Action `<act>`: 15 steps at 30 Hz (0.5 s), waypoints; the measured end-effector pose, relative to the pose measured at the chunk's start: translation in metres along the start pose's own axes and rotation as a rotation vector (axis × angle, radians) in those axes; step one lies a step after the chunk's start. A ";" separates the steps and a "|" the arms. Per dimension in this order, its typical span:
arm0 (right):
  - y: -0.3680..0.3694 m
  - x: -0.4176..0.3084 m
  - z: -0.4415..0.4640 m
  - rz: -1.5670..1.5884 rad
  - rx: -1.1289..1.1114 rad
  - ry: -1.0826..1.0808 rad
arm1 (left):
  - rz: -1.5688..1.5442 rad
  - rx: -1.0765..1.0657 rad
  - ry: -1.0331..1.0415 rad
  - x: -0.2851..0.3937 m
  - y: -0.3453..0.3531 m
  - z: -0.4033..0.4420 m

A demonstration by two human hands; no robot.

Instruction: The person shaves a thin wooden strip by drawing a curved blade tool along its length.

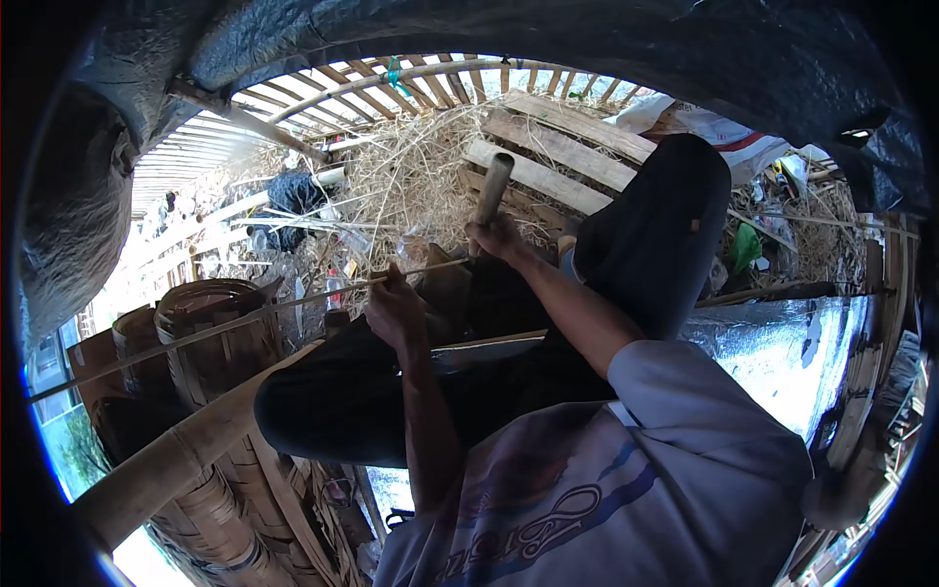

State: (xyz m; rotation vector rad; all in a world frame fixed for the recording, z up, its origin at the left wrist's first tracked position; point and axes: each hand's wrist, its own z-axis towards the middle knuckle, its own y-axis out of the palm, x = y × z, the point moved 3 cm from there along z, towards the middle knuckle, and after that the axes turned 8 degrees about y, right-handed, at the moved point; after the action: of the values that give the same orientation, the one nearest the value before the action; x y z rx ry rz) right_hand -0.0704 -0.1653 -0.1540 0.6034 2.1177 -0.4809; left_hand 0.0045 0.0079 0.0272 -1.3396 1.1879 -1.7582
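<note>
My left hand (396, 311) is closed around a long, thin bamboo strip (284, 305), which runs from the far left, past my fingers, to beside my right hand. My right hand (497, 238) grips the lower part of a thick, round wooden handle (493, 190) that points up and away from me. Whatever sits at the handle's lower end is hidden by my fingers and the shadow. The strip's near end (455, 262) lies just below my right fingers; I cannot tell if they touch it. Both hands are above my dark-trousered legs.
A thick bamboo pole (201, 435) slants at the left, beside rolled woven bamboo sheets (210, 338). Wooden planks (553, 157) and dry straw shavings (391, 181) cover the ground ahead. A slatted bamboo fence (430, 90) stands behind, and dark sheeting (587, 39) hangs overhead.
</note>
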 end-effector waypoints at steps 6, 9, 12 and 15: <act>-0.024 -0.030 0.005 -0.071 0.086 -0.008 | -0.019 0.006 0.008 -0.002 0.007 0.006; -0.028 -0.053 0.001 -0.154 0.122 -0.010 | -0.017 -0.040 0.023 0.002 0.005 0.000; -0.020 -0.056 -0.010 0.029 -0.074 0.084 | 0.009 -0.016 -0.001 0.000 0.004 0.000; -0.003 -0.003 -0.003 -0.208 -0.027 -0.060 | -0.019 -0.048 0.035 0.002 0.002 -0.001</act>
State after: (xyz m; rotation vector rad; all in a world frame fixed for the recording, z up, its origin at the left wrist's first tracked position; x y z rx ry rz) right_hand -0.0727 -0.1672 -0.1490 0.3504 2.1364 -0.5767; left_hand 0.0027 0.0059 0.0263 -1.3571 1.2475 -1.7840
